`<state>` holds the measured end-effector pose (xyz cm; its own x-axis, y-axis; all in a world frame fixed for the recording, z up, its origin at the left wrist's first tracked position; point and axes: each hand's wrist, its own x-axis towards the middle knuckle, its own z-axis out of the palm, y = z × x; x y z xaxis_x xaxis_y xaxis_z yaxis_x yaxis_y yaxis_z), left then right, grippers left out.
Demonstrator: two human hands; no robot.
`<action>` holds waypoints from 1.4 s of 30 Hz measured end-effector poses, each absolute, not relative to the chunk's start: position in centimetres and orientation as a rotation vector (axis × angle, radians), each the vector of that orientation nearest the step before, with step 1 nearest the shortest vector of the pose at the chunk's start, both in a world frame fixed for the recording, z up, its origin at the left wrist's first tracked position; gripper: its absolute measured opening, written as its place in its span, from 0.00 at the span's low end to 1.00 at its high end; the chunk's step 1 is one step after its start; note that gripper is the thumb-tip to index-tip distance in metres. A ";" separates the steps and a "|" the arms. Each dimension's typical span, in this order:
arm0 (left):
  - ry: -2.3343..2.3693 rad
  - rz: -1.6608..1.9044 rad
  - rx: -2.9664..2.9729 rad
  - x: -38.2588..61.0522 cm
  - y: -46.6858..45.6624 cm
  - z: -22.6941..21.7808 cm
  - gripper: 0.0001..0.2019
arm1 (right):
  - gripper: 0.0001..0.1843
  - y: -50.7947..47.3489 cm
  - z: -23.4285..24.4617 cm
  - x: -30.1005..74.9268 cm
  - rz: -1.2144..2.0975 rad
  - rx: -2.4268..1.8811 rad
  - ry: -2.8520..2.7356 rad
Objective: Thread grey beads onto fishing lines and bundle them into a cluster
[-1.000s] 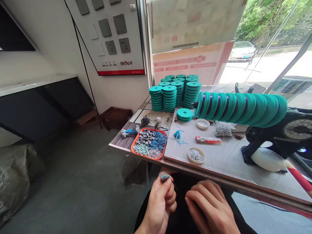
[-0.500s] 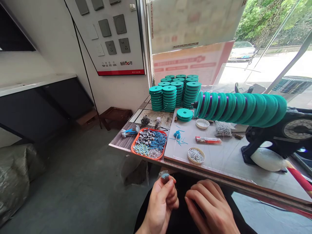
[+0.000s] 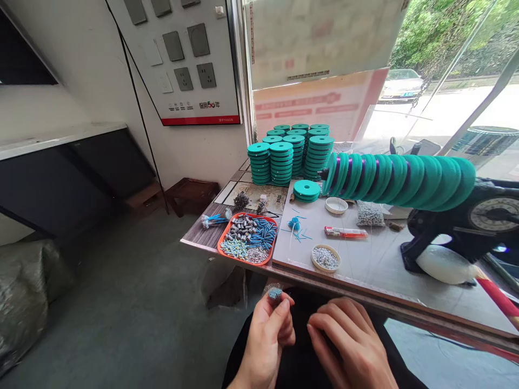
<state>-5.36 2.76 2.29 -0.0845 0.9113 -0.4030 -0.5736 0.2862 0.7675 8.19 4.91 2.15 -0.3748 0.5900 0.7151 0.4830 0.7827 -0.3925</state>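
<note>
The left hand (image 3: pixel 268 330) grips a small bundle (image 3: pixel 275 294) between thumb and bent fingers. The bundle stands above the thumb, blue at the visible end, with fine wire-like ends behind. It is over the lap, in front of the table (image 3: pixel 207 236) edge. The right hand (image 3: pixel 349 337) lies back up over the lap, fingers together and curled; its palm is hidden, so whether it holds anything cannot be told. The two hands are apart.

On the table, left of the board (image 3: pixel 377 273), sits an orange tray (image 3: pixel 220 250). It holds grey pieces at upper left, blue pieces at right, green-yellow pieces at lower left and small pale pieces at lower right. A blue-stemmed bunch (image 3: pixel 215 219) lies beside the tray.

The board carries a tub (image 3: pixel 339 262) of white beads (image 3: pixel 325 257) near its front edge, a red-and-clear pack (image 3: pixel 345 233) behind it, and loose blue strips (image 3: pixel 295 223) to the left. Green spools (image 3: pixel 281 162) stand stacked at the rear.
</note>
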 end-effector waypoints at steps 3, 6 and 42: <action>1.070 1.285 0.467 -5.4 2.8 1.8 0.20 | 0.06 5.0 2.0 8.6 0.123 -0.840 -2.056; 1.105 1.292 0.543 -5.5 2.7 1.3 0.21 | 0.05 5.0 1.8 8.6 0.114 -0.864 -2.031; 1.086 1.329 0.638 -5.4 2.4 2.1 0.16 | 0.08 5.4 2.4 7.4 -0.115 -0.810 -1.983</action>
<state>-5.37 2.42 2.08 -0.1044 0.9612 -0.2553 -0.4413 0.1853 0.8780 7.40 5.43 2.41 -0.3233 0.4934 0.8075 0.5836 0.7757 -0.2402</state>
